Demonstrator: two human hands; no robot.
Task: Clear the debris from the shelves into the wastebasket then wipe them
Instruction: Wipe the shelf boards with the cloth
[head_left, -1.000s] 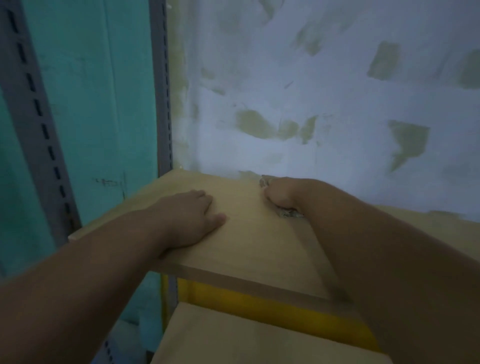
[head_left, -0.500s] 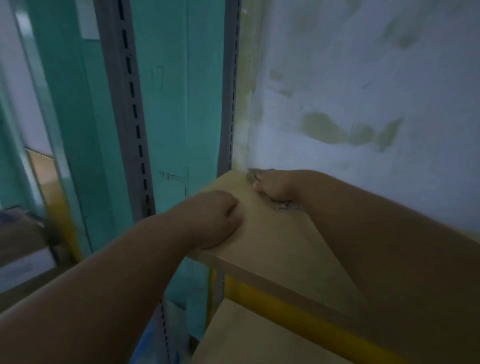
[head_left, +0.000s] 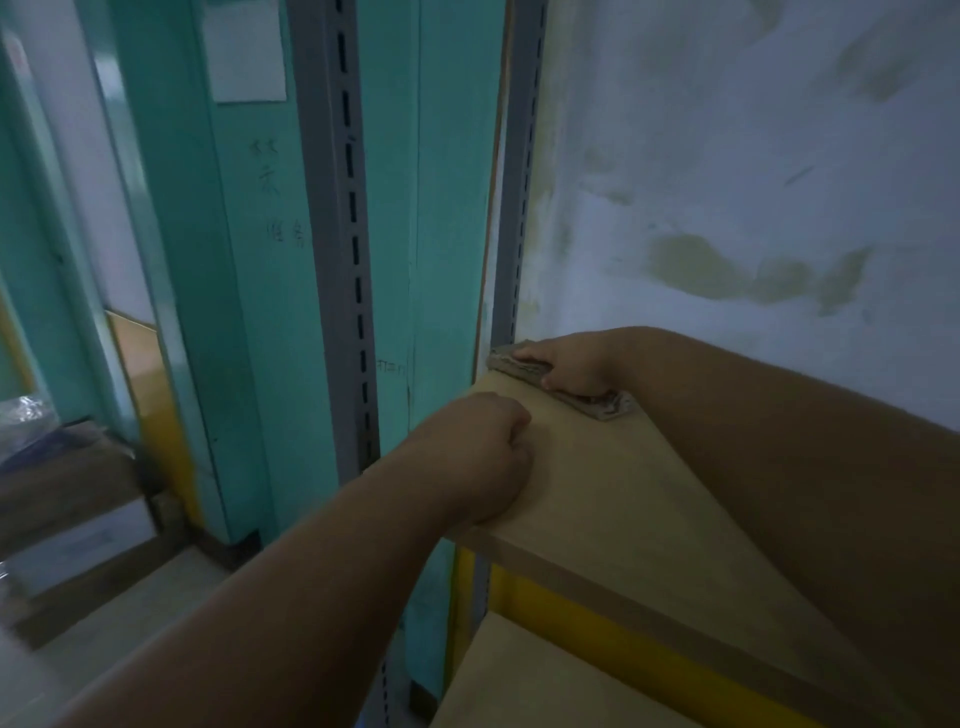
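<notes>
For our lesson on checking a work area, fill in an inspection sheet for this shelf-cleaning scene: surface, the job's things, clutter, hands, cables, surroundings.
Surface: upper shelf board, pale wood, bare where visible; a lower shelf board sits under it, with a yellow beam between them.
Job's things: grey cloth lying flat on the upper board, at the back left corner by the wall; no wastebasket seen.
Clutter: no debris seen on the boards.
Hands: right hand presses flat on the cloth; left hand rests on the board's left front edge, fingers curled, holding nothing visible.
Cables: nothing seen.
Surroundings: grey slotted upright, teal panel, stained white wall, blurred boxes lower left.
</notes>
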